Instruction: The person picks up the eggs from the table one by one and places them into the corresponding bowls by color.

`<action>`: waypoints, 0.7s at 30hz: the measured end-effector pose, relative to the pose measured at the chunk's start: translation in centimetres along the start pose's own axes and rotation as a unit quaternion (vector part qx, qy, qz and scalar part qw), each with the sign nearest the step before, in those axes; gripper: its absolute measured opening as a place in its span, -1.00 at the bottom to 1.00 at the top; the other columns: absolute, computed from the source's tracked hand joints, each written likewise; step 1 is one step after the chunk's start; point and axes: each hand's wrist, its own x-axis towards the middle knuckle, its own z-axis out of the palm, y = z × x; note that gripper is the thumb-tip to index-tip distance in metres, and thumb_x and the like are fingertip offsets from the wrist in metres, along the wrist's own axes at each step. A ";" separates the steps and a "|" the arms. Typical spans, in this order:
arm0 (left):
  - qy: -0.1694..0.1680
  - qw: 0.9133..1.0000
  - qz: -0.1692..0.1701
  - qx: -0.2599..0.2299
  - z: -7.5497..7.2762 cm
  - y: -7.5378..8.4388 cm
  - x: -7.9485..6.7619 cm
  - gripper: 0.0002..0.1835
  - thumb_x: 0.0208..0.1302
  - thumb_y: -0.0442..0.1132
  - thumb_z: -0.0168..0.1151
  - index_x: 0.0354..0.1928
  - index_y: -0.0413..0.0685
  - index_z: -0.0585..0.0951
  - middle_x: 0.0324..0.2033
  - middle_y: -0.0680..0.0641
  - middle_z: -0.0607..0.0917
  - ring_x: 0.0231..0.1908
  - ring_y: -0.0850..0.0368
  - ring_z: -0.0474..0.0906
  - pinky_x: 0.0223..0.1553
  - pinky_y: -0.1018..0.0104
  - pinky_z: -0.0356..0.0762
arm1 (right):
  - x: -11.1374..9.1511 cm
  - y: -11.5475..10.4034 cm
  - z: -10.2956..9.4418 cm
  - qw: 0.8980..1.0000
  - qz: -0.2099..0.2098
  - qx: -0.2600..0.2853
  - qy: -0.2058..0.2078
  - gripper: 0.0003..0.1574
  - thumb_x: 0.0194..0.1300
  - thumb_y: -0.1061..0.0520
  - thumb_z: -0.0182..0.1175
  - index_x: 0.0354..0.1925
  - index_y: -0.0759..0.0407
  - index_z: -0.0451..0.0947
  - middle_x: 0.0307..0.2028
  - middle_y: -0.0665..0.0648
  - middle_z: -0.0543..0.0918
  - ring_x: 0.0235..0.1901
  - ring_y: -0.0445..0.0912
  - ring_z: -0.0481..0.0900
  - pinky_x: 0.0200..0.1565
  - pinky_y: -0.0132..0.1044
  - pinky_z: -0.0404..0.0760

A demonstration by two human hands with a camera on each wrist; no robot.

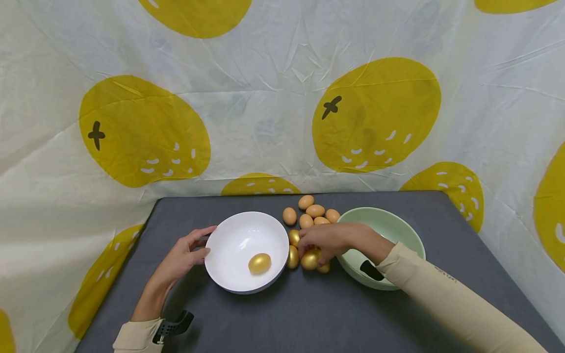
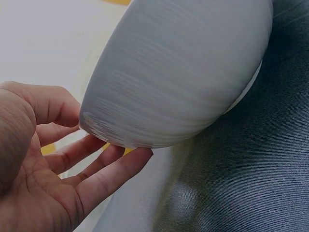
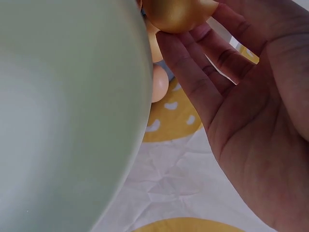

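Note:
A white bowl [image 1: 229,240] stands left of centre with one golden egg [image 1: 259,264] inside. My left hand [image 1: 183,252] touches the bowl's left side, thumb and fingertips at its rim; the left wrist view shows the fingers [image 2: 116,179] spread loosely against the outer wall [image 2: 178,72]. To the right, my right hand [image 1: 328,240] pinches a golden egg [image 1: 311,259] between thumb and fingers, low over the table. That golden egg [image 3: 178,14] shows at the fingertips in the right wrist view. More golden eggs [image 1: 293,257] lie around this hand, some partly hidden by it.
A pale green bowl [image 1: 397,223] stands on the right, under my right forearm, with a dark object [image 1: 372,270] showing beside the sleeve. Several brown eggs [image 1: 315,211] lie between the bowls towards the back of the dark table [image 1: 282,318]. A patterned cloth [image 1: 265,132] hangs behind.

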 end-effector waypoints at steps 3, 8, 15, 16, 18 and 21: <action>0.000 1.000 0.001 -0.004 0.0 0.1 0.0 -0.39 0.40 -0.34 0.21 0.48 -0.04 0.39 0.30 -0.24 0.42 0.21 -0.25 0.45 -0.08 0.20 0.65 | 0.0 0.0 0.0 1.000 0.001 0.003 0.000 -0.55 0.03 0.32 0.44 -0.10 -0.03 0.69 -0.15 -0.08 0.54 -0.21 -0.21 0.51 -0.16 -0.43 0.49; 0.000 1.000 -0.004 -0.004 -0.1 0.2 0.1 -0.38 0.40 -0.34 0.20 0.48 -0.03 0.38 0.32 -0.23 0.41 0.22 -0.25 0.44 -0.07 0.17 0.64 | 0.1 0.1 -0.2 1.000 -0.004 0.003 0.001 -0.55 0.03 0.33 0.43 -0.09 -0.03 0.70 -0.15 -0.08 0.54 -0.21 -0.20 0.50 -0.16 -0.44 0.49; 0.002 1.000 -0.009 0.006 -0.2 0.1 0.2 -0.39 0.40 -0.35 0.19 0.48 -0.04 0.38 0.30 -0.23 0.42 0.19 -0.25 0.46 -0.07 0.18 0.64 | 0.2 0.1 -0.4 1.000 -0.009 0.003 0.001 -0.56 0.03 0.33 0.42 -0.11 -0.02 0.69 -0.16 -0.07 0.54 -0.22 -0.19 0.50 -0.18 -0.44 0.48; 0.003 1.000 -0.011 0.006 -0.2 0.2 0.3 -0.39 0.40 -0.35 0.20 0.48 -0.04 0.39 0.30 -0.23 0.43 0.19 -0.24 0.46 -0.07 0.19 0.65 | 0.2 0.1 -0.5 1.000 -0.010 0.003 0.001 -0.57 0.03 0.33 0.42 -0.11 -0.02 0.69 -0.16 -0.07 0.54 -0.22 -0.19 0.50 -0.18 -0.44 0.48; 0.003 1.000 -0.011 0.006 -0.2 0.2 0.3 -0.39 0.39 -0.35 0.19 0.48 -0.03 0.39 0.29 -0.22 0.43 0.19 -0.24 0.46 -0.08 0.19 0.64 | 0.2 0.1 -0.5 1.000 -0.014 0.002 0.002 -0.57 0.03 0.33 0.42 -0.11 -0.01 0.69 -0.16 -0.07 0.54 -0.21 -0.18 0.50 -0.18 -0.45 0.48; 0.004 1.000 -0.015 -0.001 -0.2 0.3 0.4 -0.39 0.39 -0.35 0.20 0.47 0.00 0.40 0.29 -0.20 0.43 0.19 -0.24 0.46 -0.07 0.18 0.65 | 0.3 0.1 -0.7 1.000 -0.023 -0.002 0.004 -0.57 0.03 0.33 0.42 -0.10 -0.01 0.70 -0.15 -0.06 0.55 -0.19 -0.16 0.51 -0.17 -0.45 0.48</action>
